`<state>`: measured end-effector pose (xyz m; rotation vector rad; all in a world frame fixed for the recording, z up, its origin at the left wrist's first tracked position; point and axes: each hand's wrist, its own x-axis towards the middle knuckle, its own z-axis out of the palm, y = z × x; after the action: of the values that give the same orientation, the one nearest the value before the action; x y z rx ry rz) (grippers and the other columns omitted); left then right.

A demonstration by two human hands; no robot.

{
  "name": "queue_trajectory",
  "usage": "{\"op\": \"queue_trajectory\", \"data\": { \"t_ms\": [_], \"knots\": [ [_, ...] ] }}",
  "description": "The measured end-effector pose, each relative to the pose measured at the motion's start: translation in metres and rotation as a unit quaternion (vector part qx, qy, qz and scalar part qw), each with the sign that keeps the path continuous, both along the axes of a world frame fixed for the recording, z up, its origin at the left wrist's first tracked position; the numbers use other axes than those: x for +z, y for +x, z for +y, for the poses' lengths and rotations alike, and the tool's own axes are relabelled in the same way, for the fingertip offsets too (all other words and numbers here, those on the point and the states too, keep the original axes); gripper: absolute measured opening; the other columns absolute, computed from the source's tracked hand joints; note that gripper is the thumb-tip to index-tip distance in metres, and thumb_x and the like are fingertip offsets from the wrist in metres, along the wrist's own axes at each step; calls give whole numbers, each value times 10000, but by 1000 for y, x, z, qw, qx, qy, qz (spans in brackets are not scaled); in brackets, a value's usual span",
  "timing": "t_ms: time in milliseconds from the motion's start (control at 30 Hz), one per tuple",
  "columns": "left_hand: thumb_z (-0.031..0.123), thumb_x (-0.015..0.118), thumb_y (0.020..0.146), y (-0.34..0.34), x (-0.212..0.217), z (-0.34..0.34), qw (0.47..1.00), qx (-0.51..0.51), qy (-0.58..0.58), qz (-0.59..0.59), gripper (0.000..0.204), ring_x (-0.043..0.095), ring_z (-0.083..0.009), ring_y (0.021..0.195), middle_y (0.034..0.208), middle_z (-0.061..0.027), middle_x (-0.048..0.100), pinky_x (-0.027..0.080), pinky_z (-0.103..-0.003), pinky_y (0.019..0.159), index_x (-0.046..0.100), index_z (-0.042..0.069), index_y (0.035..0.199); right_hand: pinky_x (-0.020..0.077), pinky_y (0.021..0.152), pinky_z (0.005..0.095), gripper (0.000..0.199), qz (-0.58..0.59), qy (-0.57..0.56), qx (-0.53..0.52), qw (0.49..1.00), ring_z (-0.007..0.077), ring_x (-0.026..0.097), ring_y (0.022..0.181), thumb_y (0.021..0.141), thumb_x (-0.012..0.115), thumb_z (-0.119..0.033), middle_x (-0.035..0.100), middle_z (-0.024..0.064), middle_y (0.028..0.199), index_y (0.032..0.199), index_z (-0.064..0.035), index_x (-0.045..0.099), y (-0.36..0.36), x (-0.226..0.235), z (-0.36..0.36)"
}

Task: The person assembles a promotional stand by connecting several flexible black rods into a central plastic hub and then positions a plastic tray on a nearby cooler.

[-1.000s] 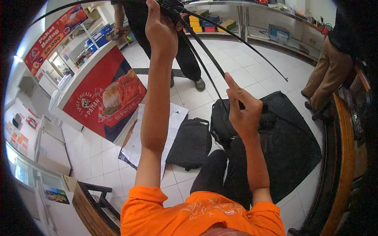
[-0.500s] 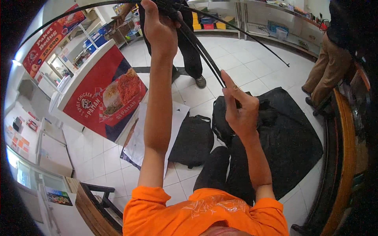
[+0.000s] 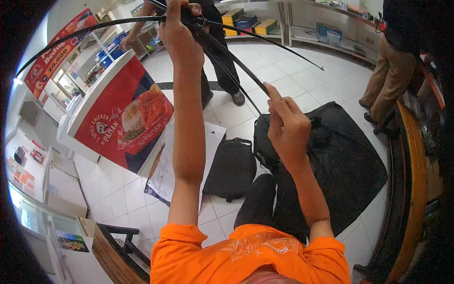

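A black folding stand [image 3: 241, 68] of thin rods joined at a central hub is held up in front of me. My left hand [image 3: 184, 42] is raised high and wrapped round the stand at its hub. Lower and to the right, my right hand [image 3: 289, 120] pinches one rod between thumb and fingers. A long rod bows away to the far left, another points out to the right with a small tip, and a thinner one hangs down beside my right hand. Part of the hub is hidden behind my left fingers.
On the tiled floor lie a white sheet [image 3: 208, 137], a black bag [image 3: 229, 168] and a large black cloth or case [image 3: 340, 170]. A red printed counter [image 3: 123, 113] stands left. One person [image 3: 220, 66] stands ahead, another [image 3: 390, 71] at right. A wooden bench [image 3: 414, 161] edges the right side.
The stand's rods have spread apart, with the left and right ones lower in view. My left hand has shifted slightly left; my right hand keeps its pinch on the rod.
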<state>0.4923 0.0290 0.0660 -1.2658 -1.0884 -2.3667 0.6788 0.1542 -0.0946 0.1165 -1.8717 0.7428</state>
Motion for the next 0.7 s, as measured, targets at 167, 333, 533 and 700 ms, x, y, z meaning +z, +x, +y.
{"op": "queue_trajectory", "data": {
  "t_ms": [167, 333, 533, 700],
  "knots": [
    [288, 541, 899, 34, 1, 3, 977, 195, 40, -78, 211, 628, -198, 689, 711, -48, 597, 454, -313, 497, 565, 82, 938, 451, 493, 367, 320, 28, 0, 57, 998, 261, 592, 532, 891, 584, -47, 605, 143, 701, 1206, -71, 633, -5, -1, -5],
    [286, 526, 897, 28, 3, -8, 989, 123, 53, -62, 208, 627, -212, 697, 678, -41, 572, 444, -311, 484, 565, 82, 916, 391, 467, 290, 261, -92, -123, 222, 963, 118, 539, 528, 913, 593, -82, 591, 92, 650, 1164, -31, 647, 8, 10, -3],
    [276, 499, 911, 29, 5, -8, 998, 35, 46, -6, 203, 597, -219, 684, 652, -42, 526, 420, -321, 445, 547, 81, 882, 309, 437, 239, 259, -155, -204, 302, 918, 42, 422, 501, 913, 613, -92, 557, 22, 638, 1156, -12, 651, 15, 17, -7],
    [282, 488, 919, 38, 1, -11, 995, 73, 65, 4, 225, 575, -220, 655, 660, -59, 508, 401, -331, 421, 538, 74, 850, 378, 448, 258, 243, 24, -26, 67, 997, 82, 503, 518, 894, 633, -95, 632, 84, 724, 1127, -34, 665, 8, 9, -10]
  ]
}}
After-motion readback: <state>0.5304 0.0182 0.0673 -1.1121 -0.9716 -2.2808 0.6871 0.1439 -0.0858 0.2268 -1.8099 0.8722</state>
